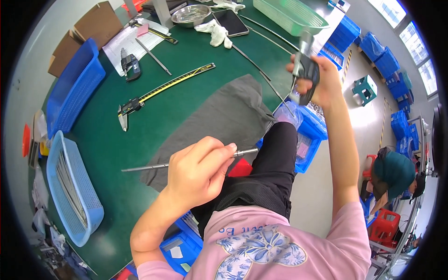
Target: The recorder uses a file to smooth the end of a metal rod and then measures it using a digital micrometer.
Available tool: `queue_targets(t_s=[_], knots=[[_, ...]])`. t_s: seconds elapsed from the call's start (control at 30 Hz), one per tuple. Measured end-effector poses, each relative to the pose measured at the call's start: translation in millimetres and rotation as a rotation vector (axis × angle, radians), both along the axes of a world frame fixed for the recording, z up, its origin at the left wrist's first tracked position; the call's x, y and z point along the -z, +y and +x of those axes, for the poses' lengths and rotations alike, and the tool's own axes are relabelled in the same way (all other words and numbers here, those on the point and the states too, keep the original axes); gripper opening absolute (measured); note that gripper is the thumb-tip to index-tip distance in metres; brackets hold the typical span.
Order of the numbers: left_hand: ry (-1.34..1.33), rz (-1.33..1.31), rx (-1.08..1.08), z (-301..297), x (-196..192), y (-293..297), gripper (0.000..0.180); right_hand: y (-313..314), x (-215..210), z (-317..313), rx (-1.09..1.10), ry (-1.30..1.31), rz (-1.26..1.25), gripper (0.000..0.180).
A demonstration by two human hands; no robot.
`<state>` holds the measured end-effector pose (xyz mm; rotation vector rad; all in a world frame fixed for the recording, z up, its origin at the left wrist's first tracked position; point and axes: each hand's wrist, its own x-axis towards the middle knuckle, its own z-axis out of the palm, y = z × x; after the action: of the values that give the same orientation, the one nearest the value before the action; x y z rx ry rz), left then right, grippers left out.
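My left hand (193, 172) is closed around a thin stepped metal rod (144, 168), which lies roughly level above the near edge of a grey cloth (214, 114). One end of the rod sticks out past my thumb and fingertips, the longer end points left. Raised off to the right, my right hand (329, 81) grips a micrometer (308, 70) by its dark frame; it is smeared by motion and well apart from the rod. On the green table (107, 140) lie a digital caliper (135, 103), a second micrometer (130, 65) and another rod (154, 57).
A light blue basket (95, 212) of rods stands at the left, with a darker blue basket (77, 88) behind it. At the back are a steel bowl (191, 15), a phone (231, 23) and a green basket (291, 16). Another person (396, 172) sits at far right.
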<state>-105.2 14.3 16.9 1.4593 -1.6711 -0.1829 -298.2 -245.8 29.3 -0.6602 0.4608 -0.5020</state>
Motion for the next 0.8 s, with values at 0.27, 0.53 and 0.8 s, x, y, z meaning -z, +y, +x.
queue_targets(t_s=[0.27,0.53,0.8], knots=[[-0.271,-0.339,0.294,-2.4,5.4,-14.9,0.014,126.0,26.3,-9.9,-0.137,-0.174,0.15,0.052],[-0.306,-0.266,0.421,-5.0,12.7,-5.8,0.023,153.9,28.4,-3.3,-0.058,-0.125,0.183,0.065],[-0.305,-0.236,0.463,-7.0,13.1,-0.3,0.018,159.1,26.8,2.7,-0.185,-0.192,0.223,0.074]])
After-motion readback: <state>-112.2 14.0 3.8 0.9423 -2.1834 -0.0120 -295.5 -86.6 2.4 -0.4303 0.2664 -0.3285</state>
